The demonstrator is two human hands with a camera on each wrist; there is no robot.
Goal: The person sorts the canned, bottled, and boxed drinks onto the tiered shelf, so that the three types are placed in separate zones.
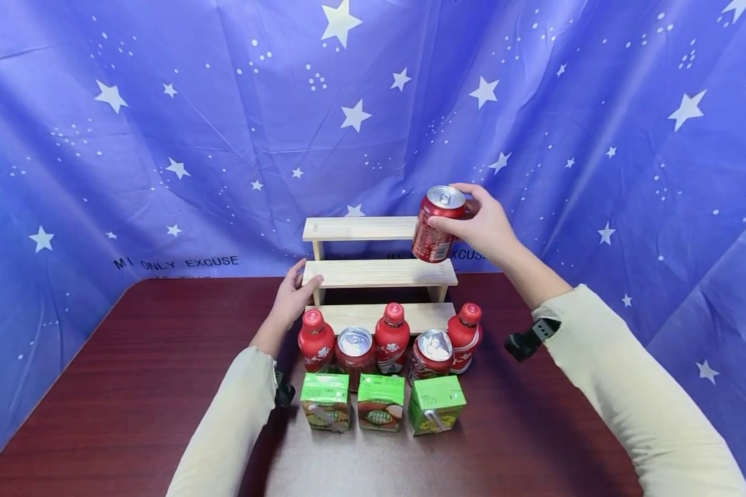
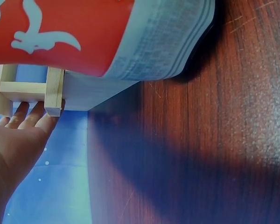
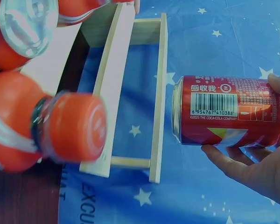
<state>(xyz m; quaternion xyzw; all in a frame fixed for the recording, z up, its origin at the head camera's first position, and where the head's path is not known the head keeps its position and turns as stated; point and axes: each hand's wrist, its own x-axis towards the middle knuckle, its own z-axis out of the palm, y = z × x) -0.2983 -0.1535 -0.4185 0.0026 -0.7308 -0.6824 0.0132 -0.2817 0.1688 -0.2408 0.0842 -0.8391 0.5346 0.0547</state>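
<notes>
My right hand (image 1: pixel 488 224) holds a red Coca-Cola can (image 1: pixel 436 231), thumb on one side and fingers round the other. In the head view the can is upright, in front of the right end of the top step of a wooden three-step rack (image 1: pixel 363 228). The right wrist view shows the can (image 3: pixel 214 112) apart from the boards. My left hand (image 1: pixel 289 304) grips the left end of the rack's middle step, thumb at the front. Its fingers (image 2: pixel 35 116) reach behind the wooden frame (image 2: pixel 23 88) in the left wrist view.
Before the rack stand red bottles (image 1: pixel 392 342) alternating with red cans (image 1: pixel 355 348). Nearest are green drink cartons (image 1: pixel 381 407) in a row. They share a dark reddish wooden table (image 1: pixel 180 359). Behind hangs a blue star-patterned cloth (image 1: pixel 224 138).
</notes>
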